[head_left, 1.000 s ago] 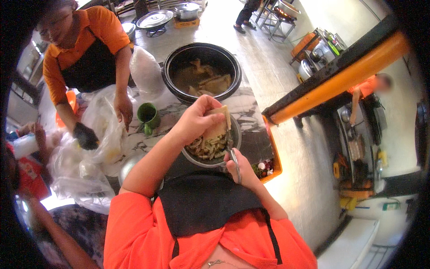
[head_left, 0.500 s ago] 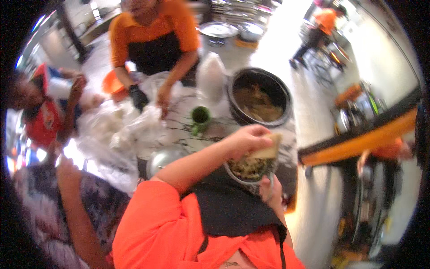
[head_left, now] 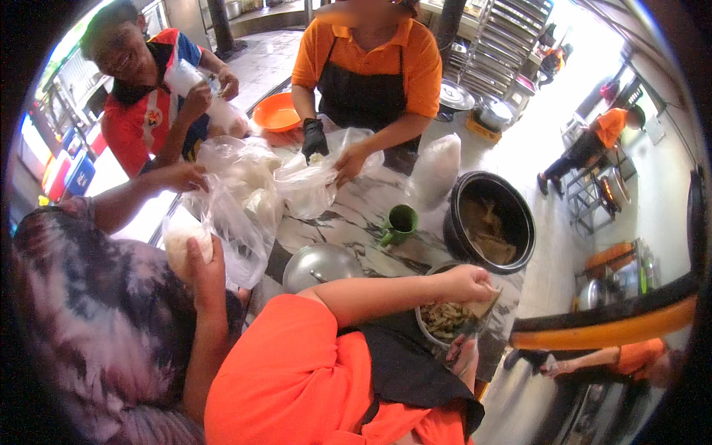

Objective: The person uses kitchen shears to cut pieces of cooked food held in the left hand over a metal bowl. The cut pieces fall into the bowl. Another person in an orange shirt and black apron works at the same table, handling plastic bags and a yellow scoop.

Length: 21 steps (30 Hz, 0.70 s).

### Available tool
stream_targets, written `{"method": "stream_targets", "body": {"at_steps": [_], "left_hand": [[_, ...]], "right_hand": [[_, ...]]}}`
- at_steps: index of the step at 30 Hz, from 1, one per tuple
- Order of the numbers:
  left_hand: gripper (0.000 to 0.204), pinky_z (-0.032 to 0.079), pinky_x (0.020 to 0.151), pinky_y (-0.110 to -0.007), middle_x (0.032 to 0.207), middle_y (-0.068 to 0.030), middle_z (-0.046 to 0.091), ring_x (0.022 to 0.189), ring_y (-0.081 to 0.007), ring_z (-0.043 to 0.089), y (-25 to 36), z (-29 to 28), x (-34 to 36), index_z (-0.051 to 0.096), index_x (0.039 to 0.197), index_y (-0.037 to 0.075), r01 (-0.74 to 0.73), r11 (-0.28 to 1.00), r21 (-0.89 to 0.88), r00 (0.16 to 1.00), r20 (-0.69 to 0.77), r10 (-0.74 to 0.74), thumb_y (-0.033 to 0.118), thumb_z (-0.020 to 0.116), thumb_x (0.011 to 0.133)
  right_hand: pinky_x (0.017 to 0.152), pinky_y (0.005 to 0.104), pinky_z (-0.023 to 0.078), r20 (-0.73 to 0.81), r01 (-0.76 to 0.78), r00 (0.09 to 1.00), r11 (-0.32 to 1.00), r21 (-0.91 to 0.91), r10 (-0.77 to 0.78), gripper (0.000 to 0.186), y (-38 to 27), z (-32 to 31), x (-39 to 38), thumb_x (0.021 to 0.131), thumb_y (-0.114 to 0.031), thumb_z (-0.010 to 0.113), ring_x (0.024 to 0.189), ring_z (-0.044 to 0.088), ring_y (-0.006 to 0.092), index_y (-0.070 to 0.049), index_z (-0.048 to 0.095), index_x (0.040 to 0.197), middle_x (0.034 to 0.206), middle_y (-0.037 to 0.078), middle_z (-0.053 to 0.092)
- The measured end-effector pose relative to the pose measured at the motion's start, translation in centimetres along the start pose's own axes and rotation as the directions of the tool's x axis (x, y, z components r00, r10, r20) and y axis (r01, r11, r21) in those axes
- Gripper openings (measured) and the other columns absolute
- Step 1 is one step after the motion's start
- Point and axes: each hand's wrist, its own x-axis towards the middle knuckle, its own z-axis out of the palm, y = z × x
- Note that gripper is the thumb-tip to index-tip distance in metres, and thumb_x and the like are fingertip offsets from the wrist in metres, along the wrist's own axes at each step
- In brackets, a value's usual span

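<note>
My left hand (head_left: pixel 463 284) grips a flat tan piece of food (head_left: pixel 484 302) above a round bowl (head_left: pixel 420 326) of chopped pieces. My right hand (head_left: pixel 463 354) is just below it, closed on scissors (head_left: pixel 476 326) angled up toward the piece. Behind the bowl are a black pot (head_left: pixel 458 187) with food in liquid and a green mug (head_left: pixel 400 221). A silver lid (head_left: pixel 311 268) lies left of the bowl, near my forearm.
Co-workers (head_left: pixel 363 74) handle plastic bags (head_left: pixel 245 215) across and along the marble table (head_left: pixel 356 208); one at my left holds a white bundle (head_left: pixel 180 245). An orange basin (head_left: pixel 276 111) sits behind. An orange-and-black bar (head_left: pixel 601 326) and other workers (head_left: pixel 608 130) are at the right.
The view has swung left, so my hands and the pot sit farther right and more of the co-workers shows. A person at my left has raised a white bundle.
</note>
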Motion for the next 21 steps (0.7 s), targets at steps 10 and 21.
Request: {"method": "stream_targets", "body": {"at_steps": [10,21], "left_hand": [[0.031,0.047,0.071,-0.03,0.083,-0.0072,0.064,0.076,-0.0151,0.058,0.0,-0.2,-0.9,0.062,0.093,0.003,0.062,0.997,0.051,0.998,0.006,-0.062,0.028,0.065,0.074],[0.036,0.046,0.069,-0.03,0.085,-0.0073,0.064,0.078,-0.0159,0.059,0.5,0.1,-1.5,0.062,0.097,0.003,0.092,0.986,0.142,0.989,0.103,-0.108,0.031,0.066,0.075]], "right_hand": [[0.04,0.03,0.039,-0.043,-0.033,0.999,0.999,-0.034,0.032,0.033,-0.2,0.5,-0.5,0.09,-0.036,0.05,0.057,0.05,0.0194,-0.005,0.052,0.081,0.075,0.009,0.053],[0.045,0.0237,0.035,-0.014,0.055,0.998,0.944,-0.325,-0.063,0.061,-0.8,0.9,-1.4,0.079,-0.065,0.05,0.053,0.045,0.0114,-0.005,0.05,0.088,0.067,0.002,0.048]]}}
